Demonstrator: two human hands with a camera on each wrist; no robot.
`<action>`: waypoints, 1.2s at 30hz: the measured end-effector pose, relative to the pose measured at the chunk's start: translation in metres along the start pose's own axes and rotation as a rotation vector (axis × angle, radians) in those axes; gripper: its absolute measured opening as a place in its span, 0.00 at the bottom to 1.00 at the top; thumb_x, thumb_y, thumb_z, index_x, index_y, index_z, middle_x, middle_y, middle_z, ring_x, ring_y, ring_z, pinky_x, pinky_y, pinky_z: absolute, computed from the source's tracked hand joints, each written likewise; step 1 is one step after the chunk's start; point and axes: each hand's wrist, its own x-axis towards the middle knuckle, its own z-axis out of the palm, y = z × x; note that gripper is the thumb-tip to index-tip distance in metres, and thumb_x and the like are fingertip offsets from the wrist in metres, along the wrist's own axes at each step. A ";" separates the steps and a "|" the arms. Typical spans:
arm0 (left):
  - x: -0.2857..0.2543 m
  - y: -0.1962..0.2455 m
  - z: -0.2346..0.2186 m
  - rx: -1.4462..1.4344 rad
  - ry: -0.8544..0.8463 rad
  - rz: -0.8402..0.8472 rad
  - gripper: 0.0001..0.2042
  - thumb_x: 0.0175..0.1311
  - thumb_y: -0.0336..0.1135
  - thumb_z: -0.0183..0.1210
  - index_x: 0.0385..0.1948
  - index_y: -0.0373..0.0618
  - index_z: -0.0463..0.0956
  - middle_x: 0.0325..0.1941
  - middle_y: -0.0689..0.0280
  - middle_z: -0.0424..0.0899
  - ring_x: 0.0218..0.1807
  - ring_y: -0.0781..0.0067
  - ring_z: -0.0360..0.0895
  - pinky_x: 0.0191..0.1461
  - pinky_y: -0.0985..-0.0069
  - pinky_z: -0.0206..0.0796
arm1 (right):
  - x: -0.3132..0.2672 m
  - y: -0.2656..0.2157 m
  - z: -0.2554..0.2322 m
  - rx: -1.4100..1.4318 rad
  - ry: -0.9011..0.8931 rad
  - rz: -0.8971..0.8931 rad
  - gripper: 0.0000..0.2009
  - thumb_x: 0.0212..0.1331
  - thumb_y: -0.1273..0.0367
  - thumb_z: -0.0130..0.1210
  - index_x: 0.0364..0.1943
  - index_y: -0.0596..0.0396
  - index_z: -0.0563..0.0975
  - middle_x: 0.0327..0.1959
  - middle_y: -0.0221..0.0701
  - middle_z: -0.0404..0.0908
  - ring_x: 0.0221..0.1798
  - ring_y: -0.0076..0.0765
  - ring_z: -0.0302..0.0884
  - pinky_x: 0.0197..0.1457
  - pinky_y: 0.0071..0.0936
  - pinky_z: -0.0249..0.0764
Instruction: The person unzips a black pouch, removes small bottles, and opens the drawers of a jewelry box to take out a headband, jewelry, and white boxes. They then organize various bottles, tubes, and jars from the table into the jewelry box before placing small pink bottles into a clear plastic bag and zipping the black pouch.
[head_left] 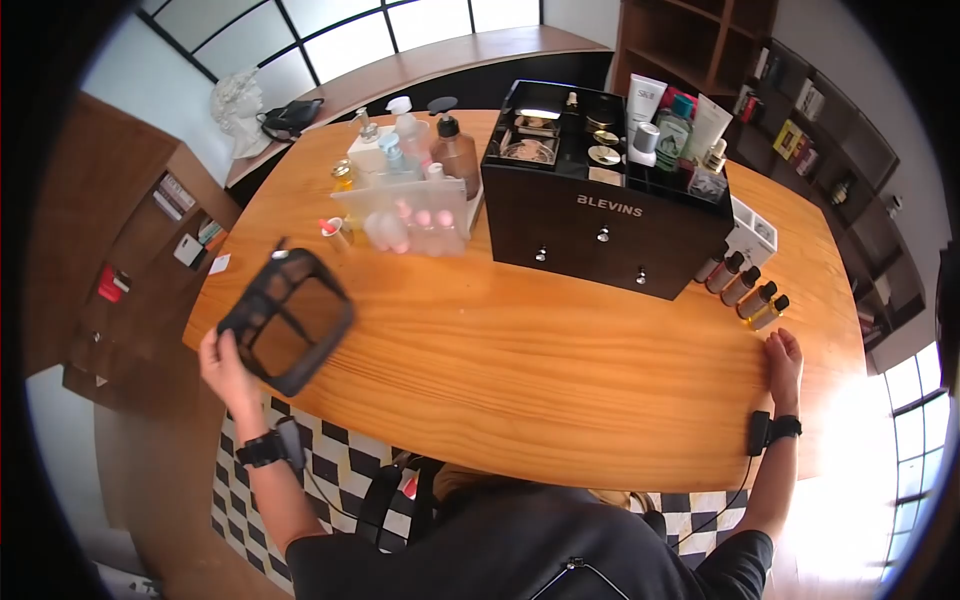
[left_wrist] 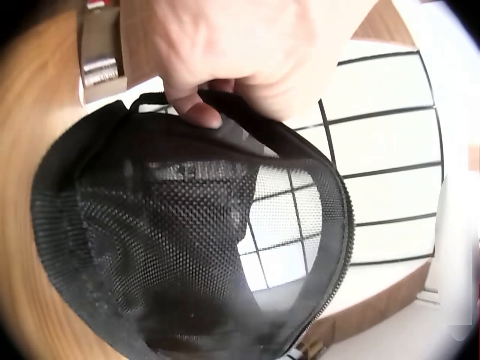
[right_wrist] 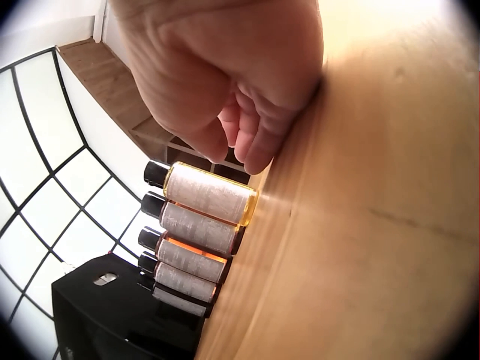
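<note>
The head view looks forward and down from above the near side of the wooden table (head_left: 460, 400), wide enough to take in both the left hand (head_left: 228, 375) and the right hand (head_left: 787, 362). The left wrist view faces the black mesh bag (left_wrist: 165, 240) from very near; the head view shares that bag, farther off at left. The right wrist view looks low across the tabletop, past the right hand, to the black-capped bottles (right_wrist: 199, 236) and black drawer chest (right_wrist: 112, 300), both shared with the head view's right half.
</note>
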 end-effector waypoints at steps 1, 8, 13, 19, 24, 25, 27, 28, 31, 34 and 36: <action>0.016 -0.005 -0.013 -0.052 0.025 -0.107 0.10 0.63 0.27 0.54 0.44 0.34 0.74 0.39 0.66 0.79 0.40 0.81 0.73 0.45 0.82 0.66 | -0.010 -0.013 0.007 -0.020 0.010 -0.003 0.19 0.60 0.69 0.56 0.52 0.63 0.69 0.40 0.28 0.76 0.41 0.20 0.73 0.47 0.16 0.71; 0.086 -0.053 -0.024 -0.157 0.199 -0.166 0.12 0.62 0.31 0.57 0.45 0.37 0.74 0.34 0.69 0.77 0.24 0.85 0.64 0.26 0.86 0.55 | -0.013 -0.007 0.012 -0.003 0.059 -0.059 0.17 0.59 0.69 0.57 0.50 0.63 0.71 0.38 0.29 0.77 0.39 0.21 0.75 0.43 0.17 0.73; 0.100 -0.087 0.006 -0.082 0.015 -0.400 0.19 0.63 0.34 0.56 0.55 0.38 0.68 0.53 0.61 0.72 0.49 0.73 0.71 0.48 0.78 0.64 | -0.028 -0.009 0.017 0.035 0.076 -0.047 0.17 0.59 0.69 0.57 0.49 0.63 0.72 0.38 0.31 0.77 0.39 0.23 0.75 0.44 0.19 0.74; 0.095 -0.142 0.025 0.171 -0.236 -0.287 0.25 0.64 0.34 0.54 0.63 0.41 0.59 0.65 0.57 0.65 0.64 0.64 0.63 0.63 0.68 0.56 | -0.052 -0.026 0.032 0.456 0.100 0.171 0.11 0.60 0.72 0.55 0.45 0.59 0.73 0.34 0.30 0.76 0.35 0.25 0.75 0.40 0.19 0.75; 0.060 -0.030 0.057 0.450 -0.201 0.372 0.18 0.63 0.30 0.55 0.54 0.35 0.69 0.58 0.56 0.72 0.61 0.66 0.66 0.64 0.69 0.56 | -0.073 -0.059 0.082 0.708 -0.125 0.383 0.02 0.62 0.71 0.53 0.34 0.53 0.73 0.28 0.25 0.75 0.29 0.23 0.73 0.29 0.18 0.72; 0.049 -0.006 0.071 0.206 -0.248 0.239 0.17 0.63 0.30 0.54 0.53 0.35 0.69 0.57 0.57 0.72 0.61 0.66 0.67 0.64 0.70 0.57 | -0.075 -0.064 0.095 0.767 -0.173 0.441 0.02 0.62 0.70 0.53 0.33 0.52 0.73 0.27 0.24 0.75 0.29 0.23 0.73 0.29 0.18 0.72; 0.021 0.041 0.096 -0.147 -0.405 0.051 0.16 0.64 0.29 0.53 0.52 0.35 0.69 0.55 0.58 0.73 0.58 0.68 0.69 0.62 0.71 0.60 | -0.083 -0.082 0.127 0.857 -0.295 0.509 0.05 0.63 0.67 0.52 0.32 0.51 0.73 0.26 0.24 0.74 0.28 0.24 0.73 0.29 0.19 0.71; 0.003 0.064 0.110 -0.259 -0.519 -0.004 0.15 0.65 0.29 0.52 0.52 0.36 0.69 0.54 0.59 0.74 0.57 0.69 0.69 0.61 0.71 0.61 | -0.087 -0.091 0.143 0.879 -0.349 0.502 0.05 0.64 0.67 0.51 0.32 0.50 0.73 0.26 0.24 0.74 0.29 0.24 0.73 0.29 0.19 0.72; -0.057 0.111 0.152 -0.690 -0.918 -0.358 0.10 0.66 0.30 0.50 0.46 0.39 0.70 0.49 0.61 0.76 0.52 0.70 0.72 0.56 0.72 0.65 | -0.095 -0.106 0.181 0.954 -0.479 0.491 0.05 0.65 0.67 0.49 0.32 0.50 0.73 0.26 0.23 0.75 0.29 0.24 0.73 0.31 0.20 0.72; -0.123 0.119 0.195 -0.884 -1.196 -0.787 0.08 0.66 0.31 0.49 0.43 0.41 0.71 0.45 0.63 0.76 0.49 0.70 0.73 0.53 0.72 0.67 | -0.100 -0.104 0.196 1.040 -0.526 0.529 0.06 0.66 0.66 0.48 0.33 0.50 0.73 0.27 0.23 0.75 0.31 0.24 0.74 0.33 0.19 0.72; -0.159 0.111 0.219 -0.834 -1.230 -1.079 0.08 0.67 0.33 0.50 0.43 0.43 0.72 0.45 0.64 0.76 0.49 0.68 0.73 0.53 0.70 0.67 | -0.099 -0.092 0.194 1.098 -0.526 0.572 0.06 0.66 0.66 0.47 0.33 0.49 0.72 0.27 0.23 0.75 0.31 0.24 0.74 0.33 0.19 0.72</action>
